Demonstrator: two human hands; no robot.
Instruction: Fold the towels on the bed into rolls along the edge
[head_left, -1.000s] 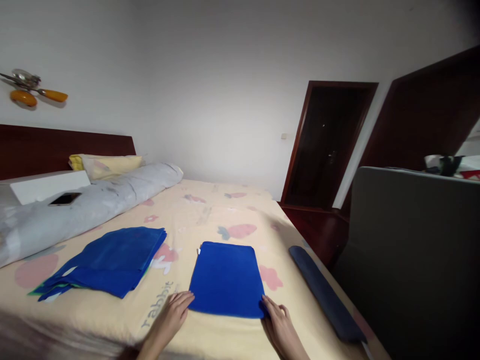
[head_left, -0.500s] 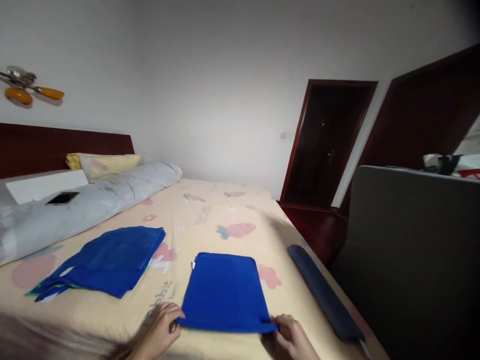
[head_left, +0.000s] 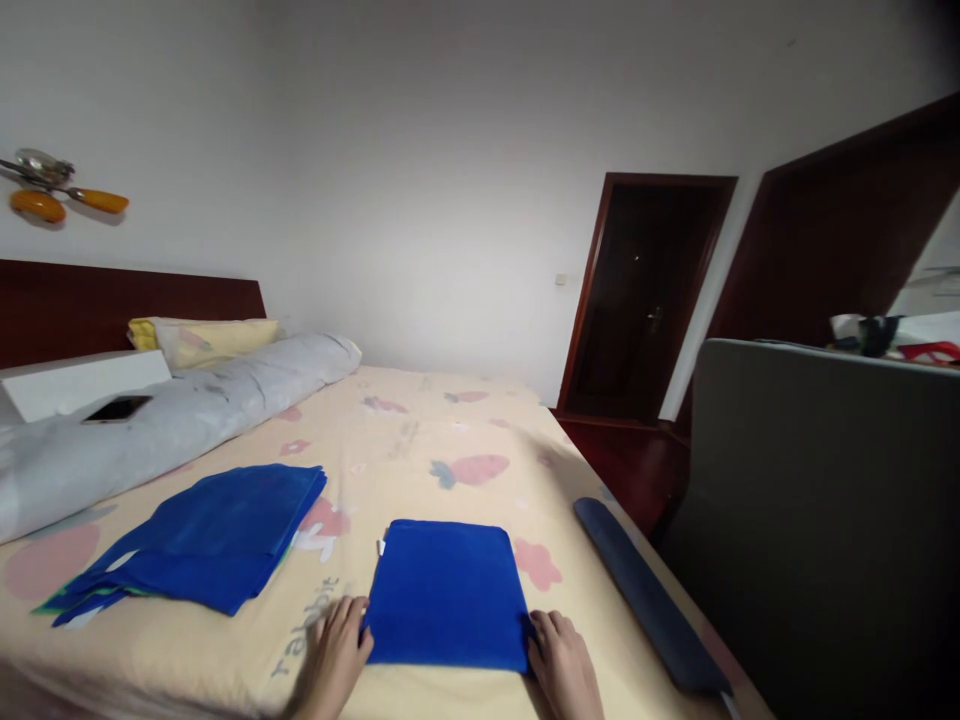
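A blue cloth (head_left: 448,596) lies between left hand (head_left: 341,645) and right hand (head_left: 562,655). Both curl against its edges, grip unclear.

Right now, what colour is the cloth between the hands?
The cloth is bright blue, best seen in the head view.

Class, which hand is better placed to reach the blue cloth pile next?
Probably the left hand: it's nearer the blue cloth pile, while the right hand is across the flat blue cloth.
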